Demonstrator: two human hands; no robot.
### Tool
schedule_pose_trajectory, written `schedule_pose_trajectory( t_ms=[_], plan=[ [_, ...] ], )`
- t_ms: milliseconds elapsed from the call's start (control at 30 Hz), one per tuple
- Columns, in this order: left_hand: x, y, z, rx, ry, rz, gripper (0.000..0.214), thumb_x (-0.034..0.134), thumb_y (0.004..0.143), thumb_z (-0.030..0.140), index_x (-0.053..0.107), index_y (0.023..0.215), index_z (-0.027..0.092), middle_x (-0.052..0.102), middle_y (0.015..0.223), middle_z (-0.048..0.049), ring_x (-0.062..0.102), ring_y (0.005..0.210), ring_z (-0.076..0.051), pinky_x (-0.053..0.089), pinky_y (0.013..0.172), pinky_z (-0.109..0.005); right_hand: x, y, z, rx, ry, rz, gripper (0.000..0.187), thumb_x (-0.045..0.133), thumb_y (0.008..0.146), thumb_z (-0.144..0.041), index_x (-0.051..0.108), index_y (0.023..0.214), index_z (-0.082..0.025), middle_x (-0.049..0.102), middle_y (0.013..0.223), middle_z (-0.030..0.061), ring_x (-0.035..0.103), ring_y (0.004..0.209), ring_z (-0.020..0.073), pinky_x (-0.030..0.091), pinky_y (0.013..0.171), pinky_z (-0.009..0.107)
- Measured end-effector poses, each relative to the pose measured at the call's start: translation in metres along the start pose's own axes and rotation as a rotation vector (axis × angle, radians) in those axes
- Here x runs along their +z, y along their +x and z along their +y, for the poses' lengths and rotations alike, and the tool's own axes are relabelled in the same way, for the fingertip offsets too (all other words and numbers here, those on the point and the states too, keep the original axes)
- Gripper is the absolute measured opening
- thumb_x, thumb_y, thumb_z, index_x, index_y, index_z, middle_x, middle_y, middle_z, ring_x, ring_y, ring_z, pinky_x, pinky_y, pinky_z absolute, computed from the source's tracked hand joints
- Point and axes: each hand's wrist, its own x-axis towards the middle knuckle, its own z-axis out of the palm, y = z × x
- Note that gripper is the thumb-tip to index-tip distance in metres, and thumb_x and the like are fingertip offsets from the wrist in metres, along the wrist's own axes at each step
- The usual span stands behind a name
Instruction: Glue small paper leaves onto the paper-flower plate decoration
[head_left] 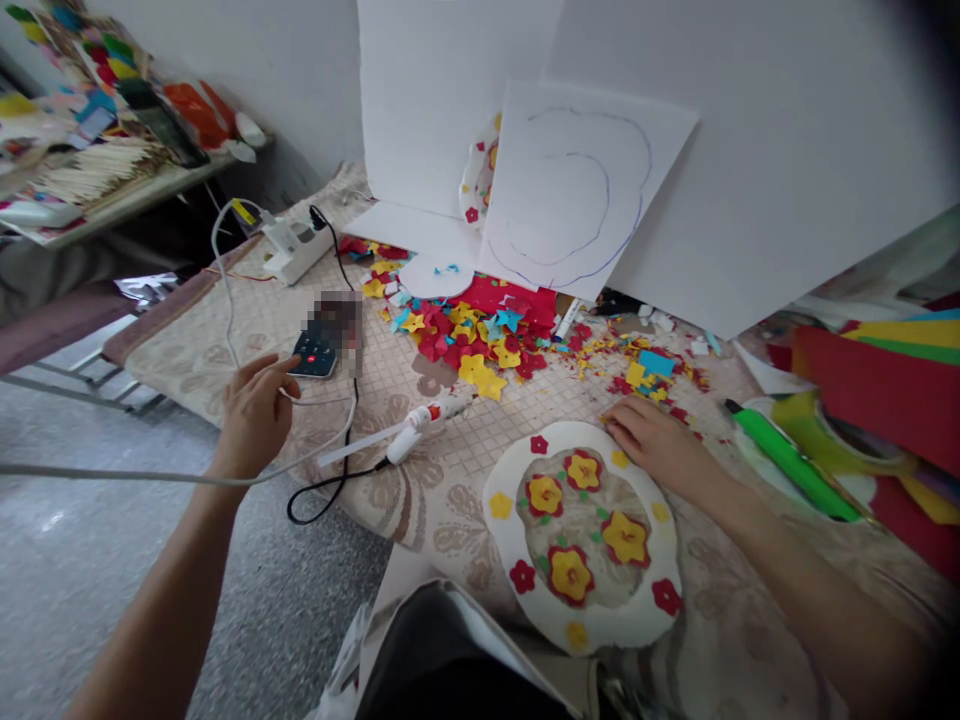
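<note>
My left hand [259, 415] is at the table's left side, its index finger stretched to the lit screen of a phone [313, 358] and its other fingers loosely bent. The hand holds nothing. My right hand [651, 440] rests at the upper right edge of a white paper ring [506, 570] decorated with red and yellow flowers. Its fingers are pressed together, and a small yellowish bit at the tips is too tiny to name. Between the hands lies a white hot glue gun [416, 428] with a glue stick in its back.
Cut paper flowers [465, 335] and scraps are heaped behind the glue gun. A white sheet with drawn curves [577, 190] leans on white boards. A power strip [298, 255] with cables sits at left. A green cutter [795, 465] and coloured paper [885, 400] lie at right.
</note>
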Motion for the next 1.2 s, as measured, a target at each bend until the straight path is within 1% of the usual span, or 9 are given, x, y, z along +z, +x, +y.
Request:
schedule_pose_trajectory(
  t_ms=[100,167,300,533,667,833,1033,1100,1200],
  plan=[
    [0.000,0.001,0.000,-0.008,0.004,-0.002,0.029,0.037,0.081,0.012,0.058,0.100,0.015,0.067,0.086,-0.0087,0.051,0.118,-0.026,0.038,0.101,-0.046,0.001,0.000,0.001,0.002,0.007,0.007,0.017,0.040,0.093,-0.023,0.057,0.091,-0.019,0.060,0.095,0.0095,0.061,0.089,0.0220,0.050,0.079,0.036],
    [0.000,0.001,0.000,-0.018,0.008,-0.004,0.024,0.037,0.080,0.012,0.057,0.092,0.017,0.067,0.086,-0.0081,0.051,0.119,-0.025,0.037,0.101,-0.046,0.001,0.000,0.001,-0.002,0.013,0.013,0.018,0.040,0.093,-0.024,0.057,0.091,-0.019,0.060,0.094,0.0094,0.061,0.088,0.0223,0.050,0.079,0.036],
    [0.001,0.002,-0.001,-0.013,-0.011,0.009,0.014,0.040,0.078,0.013,0.053,0.080,0.018,0.068,0.098,-0.0092,0.051,0.119,-0.024,0.038,0.102,-0.045,-0.001,0.000,0.001,0.001,0.052,0.015,0.016,0.042,0.092,-0.023,0.057,0.091,-0.019,0.060,0.095,0.0090,0.060,0.089,0.0216,0.050,0.080,0.035],
    [0.005,0.003,-0.004,0.057,-0.024,0.079,0.009,0.044,0.079,0.016,0.053,0.081,0.018,0.067,0.113,-0.0101,0.053,0.119,-0.024,0.040,0.102,-0.044,-0.011,0.000,-0.004,0.039,0.105,0.029,0.018,0.042,0.092,-0.020,0.060,0.092,-0.018,0.062,0.096,0.0093,0.060,0.090,0.0206,0.049,0.082,0.035],
    [0.001,0.002,0.006,0.047,-0.039,0.107,0.009,0.045,0.081,0.017,0.053,0.082,0.020,0.067,0.113,-0.0071,0.053,0.120,-0.023,0.040,0.103,-0.043,-0.010,0.000,-0.003,0.031,0.109,0.029,0.018,0.044,0.090,-0.018,0.061,0.094,-0.018,0.063,0.097,0.0086,0.060,0.092,0.0201,0.049,0.081,0.033],
    [-0.009,-0.002,0.020,0.014,-0.092,0.148,0.010,0.047,0.080,0.015,0.054,0.084,0.021,0.066,0.116,-0.0057,0.052,0.122,-0.023,0.039,0.106,-0.042,-0.011,0.003,-0.010,0.008,-0.048,-0.043,0.018,0.042,0.092,-0.016,0.061,0.091,-0.016,0.061,0.096,0.0104,0.058,0.093,0.0218,0.048,0.079,0.032],
    [-0.016,-0.008,0.021,0.027,-0.099,0.153,0.010,0.049,0.079,0.012,0.055,0.085,0.019,0.066,0.117,-0.0067,0.052,0.122,-0.023,0.040,0.104,-0.042,-0.018,0.007,-0.026,0.024,-0.291,-0.128,0.018,0.043,0.090,-0.010,0.060,0.086,-0.014,0.059,0.094,0.0117,0.058,0.089,0.0236,0.046,0.073,0.032],
    [-0.016,-0.009,0.020,0.029,-0.097,0.158,0.010,0.049,0.080,0.012,0.055,0.085,0.019,0.067,0.116,-0.0083,0.053,0.121,-0.024,0.042,0.103,-0.043,-0.017,0.008,-0.026,0.021,-0.307,-0.126,0.018,0.043,0.090,-0.010,0.060,0.086,-0.014,0.059,0.094,0.0118,0.058,0.089,0.0240,0.046,0.072,0.032],
    [-0.016,-0.011,0.020,0.042,-0.088,0.163,0.010,0.049,0.080,0.011,0.055,0.084,0.018,0.067,0.114,-0.0107,0.054,0.119,-0.025,0.043,0.102,-0.044,-0.012,0.007,-0.020,0.012,-0.255,-0.093,0.020,0.041,0.090,-0.009,0.060,0.086,-0.015,0.059,0.094,0.0117,0.058,0.092,0.0240,0.047,0.073,0.033]
  ],
)
